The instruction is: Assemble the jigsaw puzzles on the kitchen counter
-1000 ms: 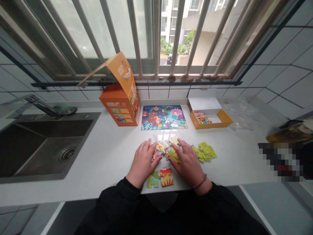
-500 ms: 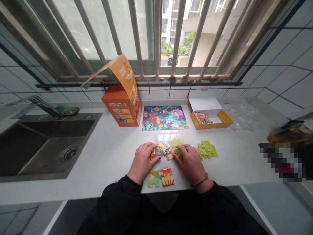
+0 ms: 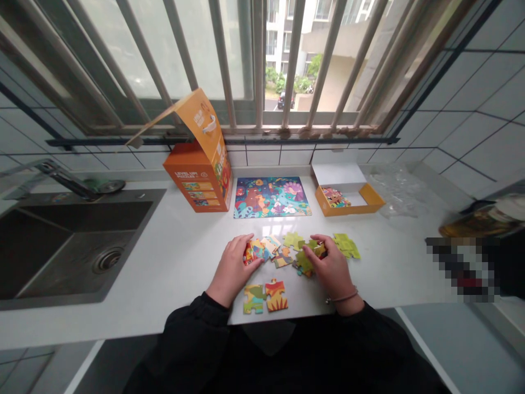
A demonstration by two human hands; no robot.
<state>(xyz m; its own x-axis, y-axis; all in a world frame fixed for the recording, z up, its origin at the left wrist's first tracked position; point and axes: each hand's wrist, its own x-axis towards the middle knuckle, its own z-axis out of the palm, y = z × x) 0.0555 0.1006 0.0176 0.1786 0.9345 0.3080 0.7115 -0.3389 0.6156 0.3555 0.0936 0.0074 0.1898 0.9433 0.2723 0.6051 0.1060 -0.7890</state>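
Note:
My left hand (image 3: 234, 266) curls round the left side of a heap of colourful jigsaw pieces (image 3: 257, 250), its thumb and fingers against them. My right hand (image 3: 331, 265) has thumb and fingers closed on a jigsaw piece (image 3: 320, 251), partly hidden by the fingers, above some green-backed pieces (image 3: 305, 257). Between the hands lies a loose picture piece (image 3: 283, 258). Nearer the counter's front edge are two pieces side by side, a green one (image 3: 253, 299) and a red-and-yellow one (image 3: 276, 296). More green-backed pieces (image 3: 348, 245) lie beyond my right hand.
A finished-looking puzzle picture (image 3: 273, 198) lies flat behind the pieces. Left of it stands an open orange puzzle box (image 3: 197, 183); to its right, an open yellow box (image 3: 353, 209) holds pieces. Clear plastic wrapping (image 3: 400, 191) is at the right, a sink (image 3: 135, 241) at the left.
My right hand has moved right over the green-backed pieces, and more of them show to its left. My left hand stays at the colourful heap. The whole view has shifted slightly.

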